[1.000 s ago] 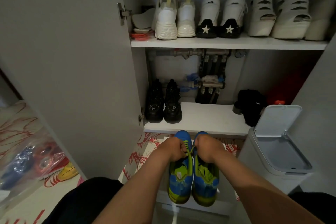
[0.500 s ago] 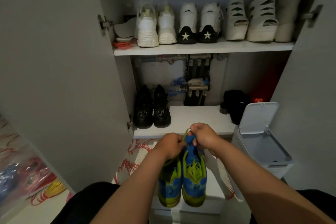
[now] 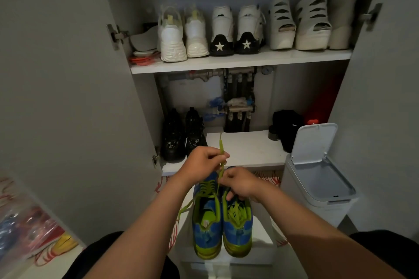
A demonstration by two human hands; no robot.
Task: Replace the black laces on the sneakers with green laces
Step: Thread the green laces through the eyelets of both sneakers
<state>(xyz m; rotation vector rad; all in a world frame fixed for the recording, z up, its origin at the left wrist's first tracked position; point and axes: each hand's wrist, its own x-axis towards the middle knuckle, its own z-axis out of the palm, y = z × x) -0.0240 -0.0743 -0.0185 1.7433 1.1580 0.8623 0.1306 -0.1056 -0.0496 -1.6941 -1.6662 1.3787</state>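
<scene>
Dim, flat indoor light is filling the frame. The white shoes (image 3: pixel 172 36) on the upper shelf (image 3: pixel 240 61) are catching the most light, while the right middle of the frame is sinking into deep shadow. The sneakers (image 3: pixel 222 222) and green lace (image 3: pixel 220 145) at lower centre are looking fairly sharp and vivid. The wide lens is bowing the cupboard doors (image 3: pixel 68 86) outward at both edges, and the plastic bag (image 3: pixel 25 231) at lower left is smearing into blur.

Both forearms reach forward, hands close together — left hand (image 3: pixel 204 163) higher, pinching a lace (image 3: pixel 220 144); right hand (image 3: pixel 240 184) just below, fingers curled on a sneaker (image 3: pixel 238 224).
</scene>
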